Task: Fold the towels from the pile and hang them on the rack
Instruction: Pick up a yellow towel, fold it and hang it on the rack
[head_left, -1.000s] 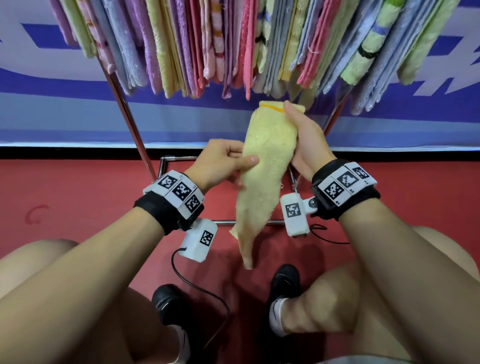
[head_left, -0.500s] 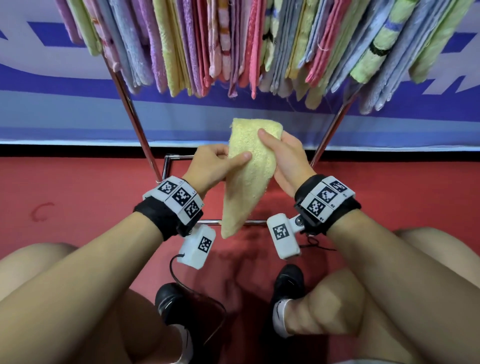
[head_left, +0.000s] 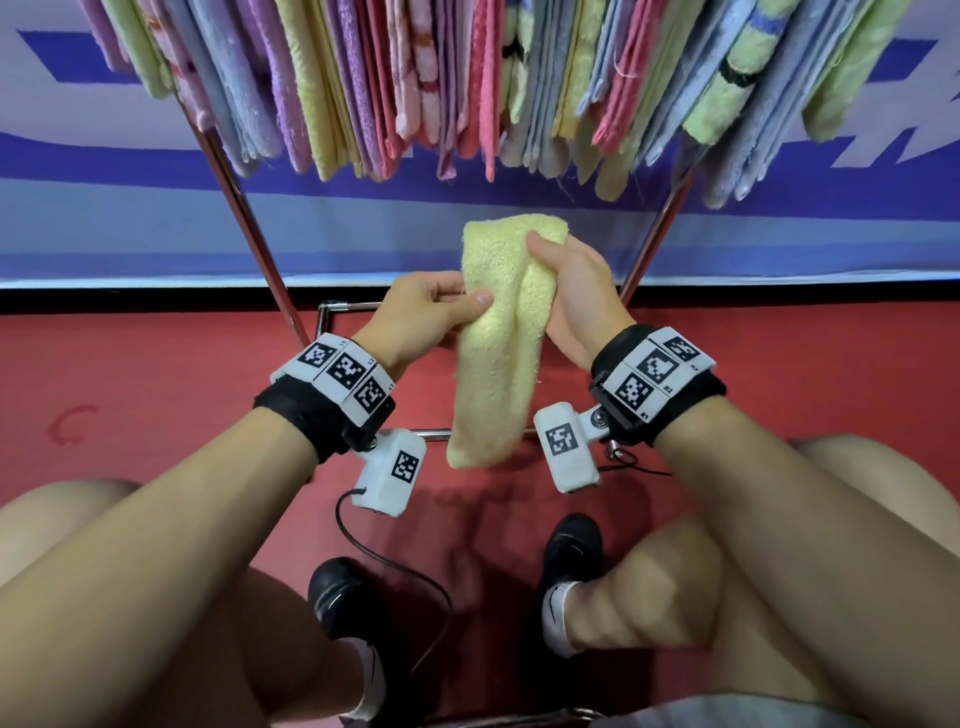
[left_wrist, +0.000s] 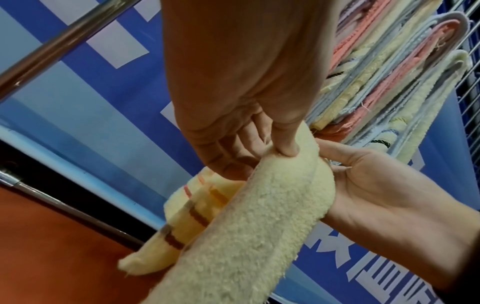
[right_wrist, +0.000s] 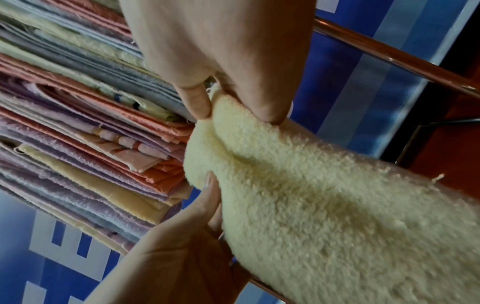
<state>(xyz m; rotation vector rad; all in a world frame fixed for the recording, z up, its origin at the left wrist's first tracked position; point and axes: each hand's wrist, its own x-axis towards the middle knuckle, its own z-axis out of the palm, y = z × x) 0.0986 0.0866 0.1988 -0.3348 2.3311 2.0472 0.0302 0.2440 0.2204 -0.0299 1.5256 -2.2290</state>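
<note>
Held the folded yellow towel (head_left: 498, 353) upright below the rack's hanging towels (head_left: 467, 83): right hand (head_left: 576, 296) pinching its top, left hand (head_left: 421, 317) gripping the left edge. Best kept edges aligned, fold taut before lifting.

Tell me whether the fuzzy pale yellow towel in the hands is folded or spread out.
Folded. The fuzzy pale yellow towel hangs as a narrow doubled strip with a rounded top, pinched by the left hand and right hand.

Bare forearms, bare knees. Each wrist: black strap (head_left: 317, 415) bearing white blocks with black square-code markers (head_left: 655, 375); white camera pod (head_left: 390, 472) hangs below, one marker each. Black cable (head_left: 395, 561) from left pod. Black shoes (head_left: 571, 545), white socks.
</note>
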